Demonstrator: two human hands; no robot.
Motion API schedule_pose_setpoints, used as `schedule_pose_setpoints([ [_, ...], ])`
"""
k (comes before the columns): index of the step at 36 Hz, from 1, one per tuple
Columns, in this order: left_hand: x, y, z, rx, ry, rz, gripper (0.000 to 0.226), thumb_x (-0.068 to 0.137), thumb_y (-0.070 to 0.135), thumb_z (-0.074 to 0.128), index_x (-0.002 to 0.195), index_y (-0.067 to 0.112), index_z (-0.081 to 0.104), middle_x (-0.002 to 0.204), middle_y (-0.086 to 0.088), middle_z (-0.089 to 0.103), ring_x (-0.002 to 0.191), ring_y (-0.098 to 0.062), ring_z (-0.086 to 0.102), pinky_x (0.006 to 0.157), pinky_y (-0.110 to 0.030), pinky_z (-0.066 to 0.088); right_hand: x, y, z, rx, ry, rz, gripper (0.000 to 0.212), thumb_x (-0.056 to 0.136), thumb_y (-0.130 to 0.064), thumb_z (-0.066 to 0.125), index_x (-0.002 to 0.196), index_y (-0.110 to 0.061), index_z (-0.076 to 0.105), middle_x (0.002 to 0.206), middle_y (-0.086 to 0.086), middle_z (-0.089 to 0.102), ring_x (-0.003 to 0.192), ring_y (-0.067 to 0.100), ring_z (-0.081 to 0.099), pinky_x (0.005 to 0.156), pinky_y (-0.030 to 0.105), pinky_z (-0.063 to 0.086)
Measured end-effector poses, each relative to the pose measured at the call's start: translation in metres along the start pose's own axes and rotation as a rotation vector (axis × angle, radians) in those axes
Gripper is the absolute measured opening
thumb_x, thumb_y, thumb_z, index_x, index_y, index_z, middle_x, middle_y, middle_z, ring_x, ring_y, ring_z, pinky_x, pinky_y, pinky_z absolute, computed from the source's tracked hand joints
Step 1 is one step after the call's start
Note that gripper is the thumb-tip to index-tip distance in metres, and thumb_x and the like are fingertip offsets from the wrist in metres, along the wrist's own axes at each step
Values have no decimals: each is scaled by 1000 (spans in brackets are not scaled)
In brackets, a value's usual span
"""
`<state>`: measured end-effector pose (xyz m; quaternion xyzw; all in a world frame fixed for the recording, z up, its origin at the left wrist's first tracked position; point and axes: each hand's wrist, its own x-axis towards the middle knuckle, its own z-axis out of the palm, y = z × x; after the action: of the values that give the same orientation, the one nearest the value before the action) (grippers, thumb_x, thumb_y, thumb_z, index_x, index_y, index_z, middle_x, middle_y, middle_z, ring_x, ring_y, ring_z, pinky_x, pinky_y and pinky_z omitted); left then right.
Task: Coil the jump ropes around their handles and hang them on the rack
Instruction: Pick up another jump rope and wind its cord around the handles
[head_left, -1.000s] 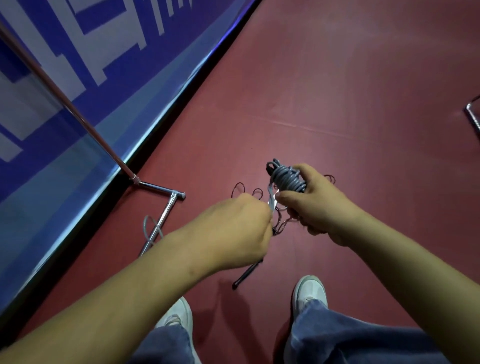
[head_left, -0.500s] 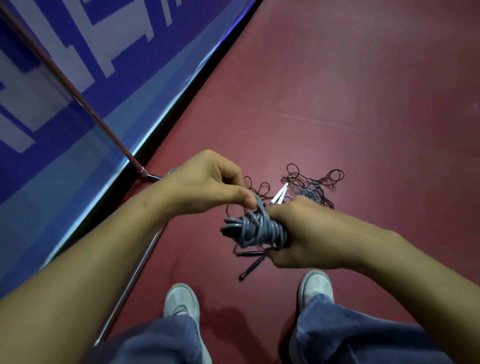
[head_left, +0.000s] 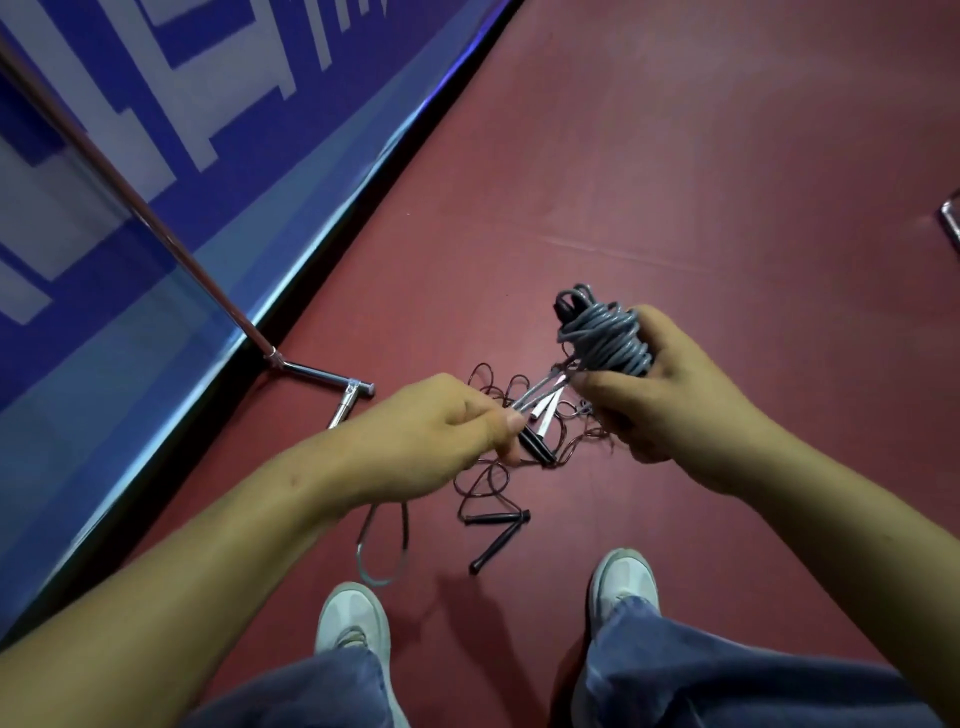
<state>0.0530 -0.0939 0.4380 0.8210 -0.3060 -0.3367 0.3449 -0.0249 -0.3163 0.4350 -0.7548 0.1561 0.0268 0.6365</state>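
Red floor (head_left: 675, 156) carried a tangle of dark rope (head_left: 488, 467), two black handles (head_left: 496, 535), and the chrome rack foot (head_left: 322, 371).

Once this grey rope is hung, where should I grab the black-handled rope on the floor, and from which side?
Take the two black handles by their middles, reaching straight down from above. They lie flat on the red floor, close together near the shoes, clear of the main tangle of dark cord. The thin cord itself looks harder to pinch and would likely drag the knot along.

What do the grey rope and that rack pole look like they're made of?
The grey rope looks like smooth plastic-coated cord with a slight sheen. The rack pole looks like chromed metal tube: shiny, with bright highlights.
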Motion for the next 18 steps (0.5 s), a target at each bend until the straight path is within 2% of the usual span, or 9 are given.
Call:
schedule_pose_setpoints([
  [1, -1, 5, 1, 104, 14, 28, 37, 102, 42, 53, 82, 20, 75, 50, 10, 42, 46, -5, 38, 48, -19, 32, 1, 2, 0, -18, 2, 35, 29, 90, -14, 76, 102, -26, 52, 58, 8, 55, 54, 22, 39, 46, 28, 29],
  [4, -6, 16, 5, 285, 49, 121, 37, 101, 33, 55, 71, 11, 60, 49, 2, 41, 46, -15, 33, 43, -24, 26, 1, 3, 2, -153, 17, 72, 35, 87, -19, 79, 105, -17, 49, 62, 13, 60, 52, 22, 42, 43, 28, 32],
  [6, -7, 16, 1, 404, 105, 182, 30, 98, 28, 57, 74, 10, 60, 53, -3, 51, 50, -22, 41, 46, -32, 34, -1, 5, 3, -341, 8, 51, 37, 86, -19, 78, 105, -12, 47, 71, 17, 63, 47, 17, 46, 40, 26, 36],
  [9, -7, 14, -11, 512, 190, 298, 23, 96, 28, 60, 81, 13, 69, 57, -1, 56, 53, -18, 52, 51, -38, 44, -4, 6, 4, -538, -79, 49, 35, 86, -11, 75, 108, -10, 48, 72, 9, 68, 40, 3, 52, 38, 16, 37],
  [14, -4, 7, -27, 548, 242, 408, 28, 92, 42, 56, 87, 22, 75, 61, 5, 64, 56, -13, 60, 54, -35, 51, -5, 6, 13, -642, -192, 79, 39, 86, -11, 74, 117, -15, 50, 73, 4, 66, 43, 6, 58, 39, 16, 38],
  [18, -4, 7, -39, 494, 256, 471, 25, 89, 45, 64, 94, 26, 79, 68, 9, 70, 60, -9, 66, 56, -36, 55, -5, 6, 13, -619, -325, 189, 43, 88, -18, 74, 120, -35, 49, 75, 14, 72, 55, 22, 58, 45, 30, 46],
])
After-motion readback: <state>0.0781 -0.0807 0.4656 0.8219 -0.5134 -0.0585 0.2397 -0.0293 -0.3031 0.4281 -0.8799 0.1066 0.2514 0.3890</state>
